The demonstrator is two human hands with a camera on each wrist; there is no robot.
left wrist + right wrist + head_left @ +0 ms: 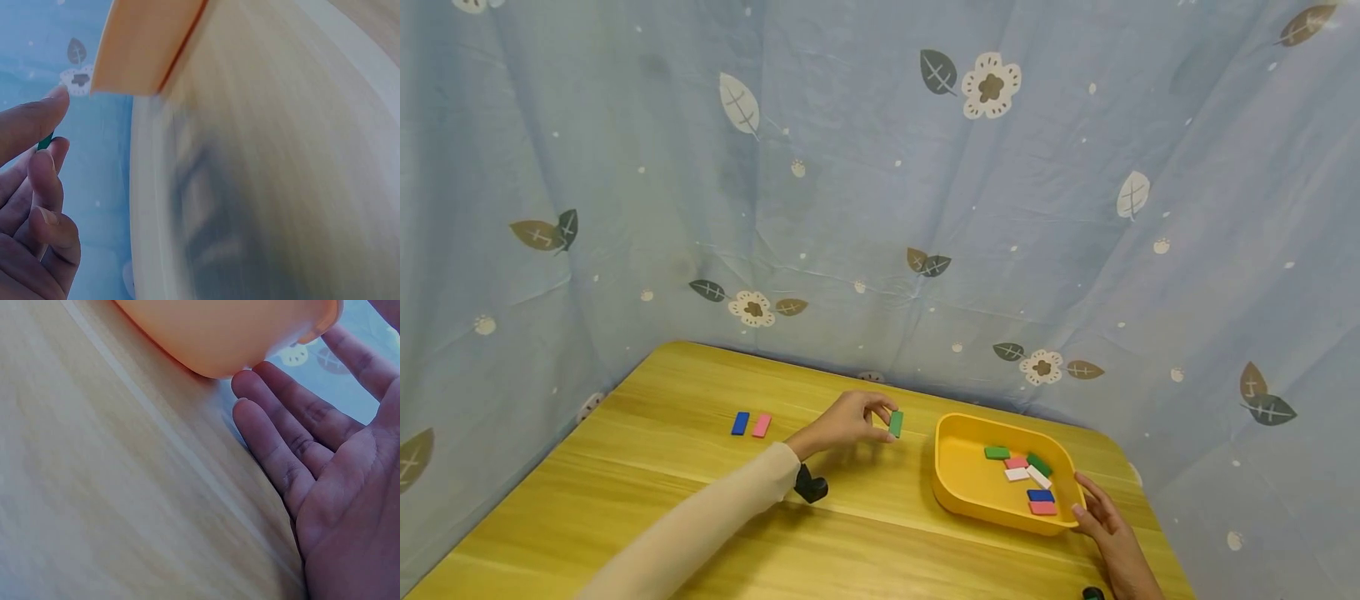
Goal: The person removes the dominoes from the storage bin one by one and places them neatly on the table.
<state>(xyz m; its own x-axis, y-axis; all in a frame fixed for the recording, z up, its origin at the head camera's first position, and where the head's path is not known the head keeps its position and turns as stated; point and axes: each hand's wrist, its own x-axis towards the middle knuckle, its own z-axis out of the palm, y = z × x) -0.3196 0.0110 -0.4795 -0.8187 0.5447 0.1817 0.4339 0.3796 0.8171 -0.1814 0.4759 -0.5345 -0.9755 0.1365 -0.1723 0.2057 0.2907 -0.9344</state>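
- The work is judged to be part-way: ten small rectangular blocks can be counted, and they are divided between the table (865, 533), the fingers and the tray.
- One green block (896, 424) is pinched between the thumb and fingertips of the left hand (848, 419), held near the yellow tray (961, 479) but outside its rim.
- A blue block (740, 423) and a pink block (762, 426) are laid side by side, apart, on the table to the left of those fingers.
- Seven blocks are contained in the tray, to the right of the left fingertips: two green, two pink, two white and one blue. Some are bunched close together.
- The tray's near right corner is held by the right hand (1108, 533), thumb set at the rim and fingers against the outer wall; the lower fingers are loosely extended beneath the rim.
- Whether blocks are being taken out or put in cannot be told, so which group counts as done is left uncertain.
- In the left wrist view the green block is mostly hidden by the fingers, and the tray is cut off.
- In the right wrist view the thumb is largely cropped, and the tray's contents are hidden by its wall.
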